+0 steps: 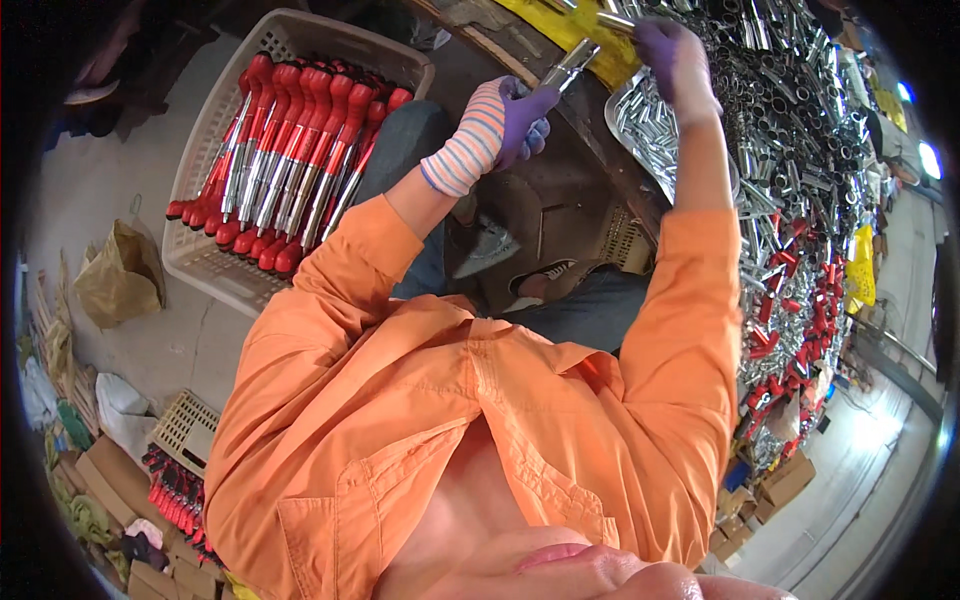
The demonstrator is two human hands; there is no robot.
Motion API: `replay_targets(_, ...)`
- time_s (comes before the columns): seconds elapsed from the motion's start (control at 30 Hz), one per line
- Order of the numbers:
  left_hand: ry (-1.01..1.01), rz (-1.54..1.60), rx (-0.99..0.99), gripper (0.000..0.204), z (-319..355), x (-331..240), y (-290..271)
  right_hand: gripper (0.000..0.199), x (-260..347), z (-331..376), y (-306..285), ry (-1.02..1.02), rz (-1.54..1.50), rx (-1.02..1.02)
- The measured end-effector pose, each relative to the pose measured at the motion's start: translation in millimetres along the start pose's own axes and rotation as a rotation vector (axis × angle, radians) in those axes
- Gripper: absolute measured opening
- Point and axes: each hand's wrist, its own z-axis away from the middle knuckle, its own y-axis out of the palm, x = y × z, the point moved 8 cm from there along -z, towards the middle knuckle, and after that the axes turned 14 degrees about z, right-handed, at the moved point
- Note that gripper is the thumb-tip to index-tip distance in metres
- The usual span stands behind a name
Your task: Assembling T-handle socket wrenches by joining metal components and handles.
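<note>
My left hand [500, 135], in a striped glove with purple fingers, is closed around a shiny metal tube [570, 66] that points up and to the right. Over the bench's near part, my right hand [678, 65], in a purple-fingered glove, has its fingers closed at the end of a slim metal rod [615, 22]. The rod's far end reaches over a yellow sheet [618, 68] and lies apart from the tube. Just below my right hand is a metal tray [608, 108] of small silvery pieces [648, 125], partly hidden by my right forearm.
To my left stands a pale plastic crate [196, 155] filled with red-and-chrome tools [292, 150]. Heaped metal rings and tubes [790, 110] cover the bench at right, with red-ended parts [790, 330] nearer me. A brown bag [122, 275] and a second crate [188, 425] sit on the floor.
</note>
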Motion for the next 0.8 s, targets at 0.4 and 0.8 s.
replay_targets(0.4,0.039,0.052,0.107,0.032,0.0,-10.3,0.5,0.033,62.8,112.1,23.8,-0.227,0.031,-0.463)
replay_targets(0.8,0.132,-0.035,0.153,0.029,-5.3,-4.3,-4.8,0.027,53.7,104.3,42.3,-0.229,0.045,-0.281)
